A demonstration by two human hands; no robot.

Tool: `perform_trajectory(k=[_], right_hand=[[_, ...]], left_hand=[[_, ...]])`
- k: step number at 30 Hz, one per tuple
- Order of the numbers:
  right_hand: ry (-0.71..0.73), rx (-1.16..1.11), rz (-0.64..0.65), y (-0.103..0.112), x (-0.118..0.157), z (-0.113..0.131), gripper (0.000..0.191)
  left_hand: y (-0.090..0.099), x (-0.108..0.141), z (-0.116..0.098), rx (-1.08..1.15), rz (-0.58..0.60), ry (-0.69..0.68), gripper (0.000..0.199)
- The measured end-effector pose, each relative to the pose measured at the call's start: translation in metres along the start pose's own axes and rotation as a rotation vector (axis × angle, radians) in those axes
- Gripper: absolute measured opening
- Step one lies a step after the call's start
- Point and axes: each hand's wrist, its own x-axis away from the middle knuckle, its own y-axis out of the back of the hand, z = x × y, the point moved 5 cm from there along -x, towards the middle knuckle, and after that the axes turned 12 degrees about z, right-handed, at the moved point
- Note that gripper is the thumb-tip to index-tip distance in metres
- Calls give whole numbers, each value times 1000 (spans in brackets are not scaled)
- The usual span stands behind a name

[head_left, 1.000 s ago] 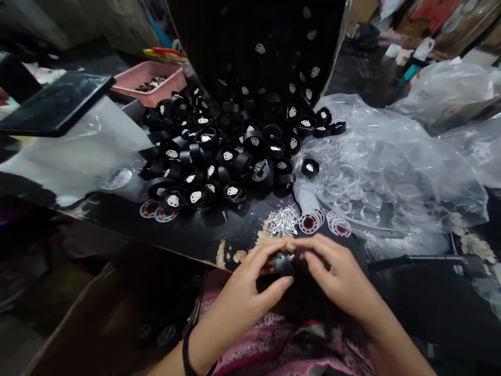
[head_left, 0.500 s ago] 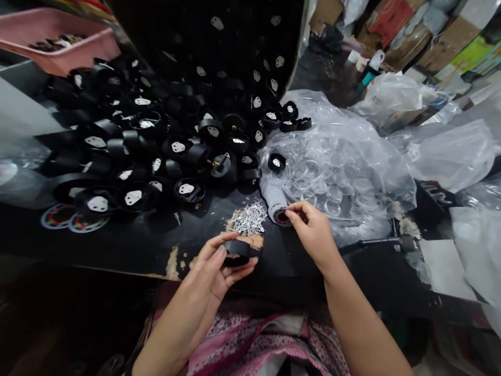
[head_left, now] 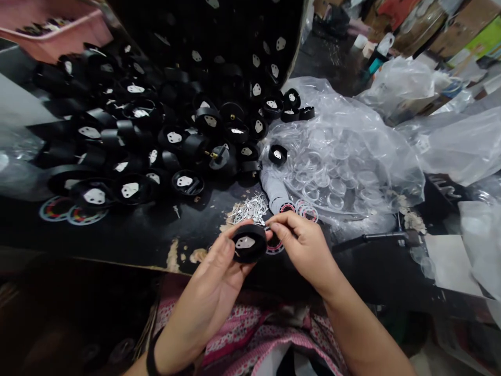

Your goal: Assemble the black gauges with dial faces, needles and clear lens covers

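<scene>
My left hand point(head_left: 217, 266) is wrapped around a round black gauge housing point(head_left: 254, 254), whose open side shows a pale metal plate inside. Close to its right rim, my right hand point(head_left: 305, 245) pinches a printed gauge dial point(head_left: 275, 247) by the edge; the housing hides part of that disc. Just beyond the housing lies a heap of small white gauge pointers point(head_left: 250, 210). A leaning stack of dials point(head_left: 274, 188) rests behind my right fingers, with a couple of loose dials point(head_left: 307, 211) beside it.
Several black housings point(head_left: 188, 183) crowd the left and back of the black table. Clear rings lie under a plastic bag point(head_left: 336, 151) at the right. A dark-handled tool point(head_left: 385, 237) lies farther right. Two larger dials point(head_left: 86, 214) sit at left, and a pink bin point(head_left: 78, 39) stands behind.
My right hand has drawn a dial from the stack toward the housing. My left hand has moved slightly right and up, turning the housing's open side into view.
</scene>
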Motion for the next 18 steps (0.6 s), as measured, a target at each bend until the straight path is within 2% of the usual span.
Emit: perform_trajectory(k=[4, 7, 9, 11, 15, 18], right_hand=[[-115, -217, 60, -12, 9, -12, 22], [-102, -274, -12, -9, 16, -17, 14], [-65, -245, -91, -2, 19, -13, 8], [-7, -174, -123, 1, 20, -2, 13], [136, -6, -55, -7, 17, 22, 25], [56, -15, -46, -12, 15, 19, 16]], left_hand=[[5, 4, 3, 21, -61, -39, 32], [6, 4, 2, 24, -83, -51, 36], [4, 4, 0, -30, -104, -71, 39], [2, 3, 1, -95, -133, -47, 41], [2, 6, 14, -169, -129, 43, 39], [8, 10, 20, -315, -97, -1, 36]])
